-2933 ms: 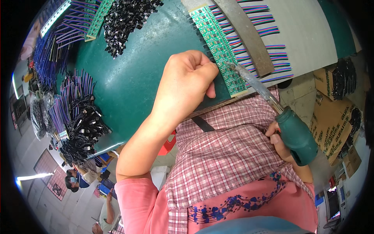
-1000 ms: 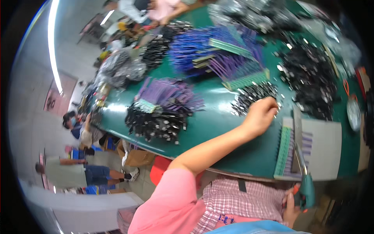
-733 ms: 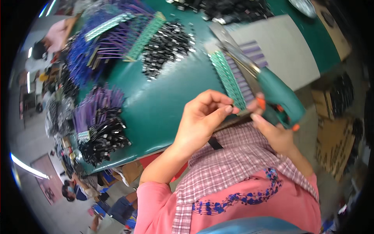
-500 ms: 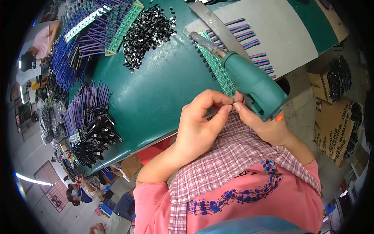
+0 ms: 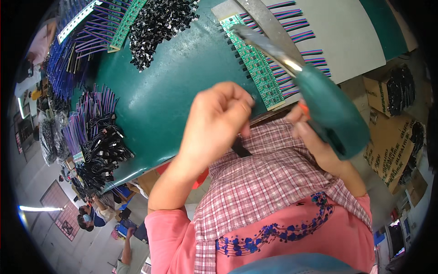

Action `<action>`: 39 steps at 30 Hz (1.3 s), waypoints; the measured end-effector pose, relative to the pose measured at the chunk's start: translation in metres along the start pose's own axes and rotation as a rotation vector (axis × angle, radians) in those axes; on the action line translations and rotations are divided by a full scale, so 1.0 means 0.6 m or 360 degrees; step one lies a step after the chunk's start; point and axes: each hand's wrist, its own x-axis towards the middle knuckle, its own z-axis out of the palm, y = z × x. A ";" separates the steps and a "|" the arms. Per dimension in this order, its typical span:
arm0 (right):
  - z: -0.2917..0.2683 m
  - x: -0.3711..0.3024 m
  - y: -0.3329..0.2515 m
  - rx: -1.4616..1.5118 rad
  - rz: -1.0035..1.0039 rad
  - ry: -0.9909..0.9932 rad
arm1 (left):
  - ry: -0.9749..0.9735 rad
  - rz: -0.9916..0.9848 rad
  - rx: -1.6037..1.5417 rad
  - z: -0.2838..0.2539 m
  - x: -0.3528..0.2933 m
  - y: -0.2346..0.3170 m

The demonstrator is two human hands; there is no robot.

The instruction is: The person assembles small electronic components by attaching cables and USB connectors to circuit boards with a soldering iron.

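Observation:
My right hand holds a green soldering gun with an orange trigger; hand and tool are motion-blurred. The gun's metal barrel points up and left over a green circuit board strip. Small black parts line the strip's left edge, and multicoloured wires run out from its right side. A curved-looking metal bar lies across those wires. Left of the strip's near end, above the green table, is my left hand. Its fingers are curled and blurred; whatever they pinch is too unclear to name.
A pile of small black connectors sits at the far left-middle. More strips with purple wires and black cable bundles lie left. A grey sheet rests under the wires. Cardboard boxes stand right.
My hands have come apart: the left moved left, while the right shifted right with the soldering gun. More of the strip's near end shows now.

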 end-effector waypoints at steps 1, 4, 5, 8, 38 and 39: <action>-0.007 -0.006 -0.005 0.0003 0.0009 -0.0013 | -0.0005 -0.0059 0.0044 -0.011 0.013 0.003; -0.034 -0.031 -0.015 0.0102 0.0208 -0.0174 | -0.0005 -0.0140 0.0124 -0.016 0.037 0.011; -0.043 -0.036 -0.010 0.0100 0.0218 -0.0180 | -0.0012 -0.0162 0.0173 -0.016 0.041 0.011; -0.054 -0.052 0.004 -0.0343 0.0039 -0.0407 | -0.0013 -0.0134 0.0164 -0.015 0.055 0.003; -0.064 -0.113 0.040 -0.0556 0.0273 -0.0202 | -0.0181 -0.0183 0.0250 -0.025 0.078 0.013; -0.064 -0.113 0.038 -0.0661 0.0167 -0.0219 | -0.0182 -0.0167 0.0244 -0.025 0.076 0.013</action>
